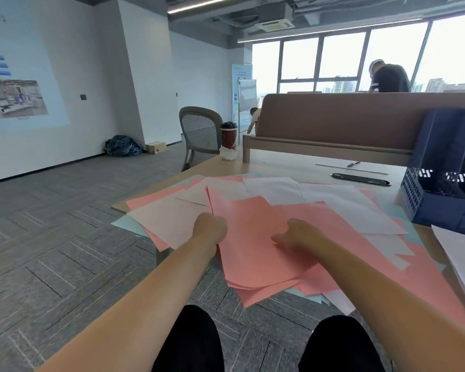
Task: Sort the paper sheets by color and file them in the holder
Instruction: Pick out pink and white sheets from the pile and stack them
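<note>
A pale wooden worktop (pixel 293 167) carries a loose, overlapping spread of pink, white and pale blue paper sheets (pixel 253 237) that overhangs its near edge. A dark blue holder (pixel 440 208) stands at the right, with a separate pile of white sheets (pixel 462 259) just in front of it. Farther back lie a black oval slot cover (pixel 360 179) and a pen (pixel 352 164), a dark red lidded cup (pixel 228 136) stands at the far left corner, and a brown partition (pixel 333 122) runs along the back.

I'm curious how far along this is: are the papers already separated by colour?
No, pink sheets, white sheets and pale blue sheets lie overlapping in one mixed spread on the table.
</note>
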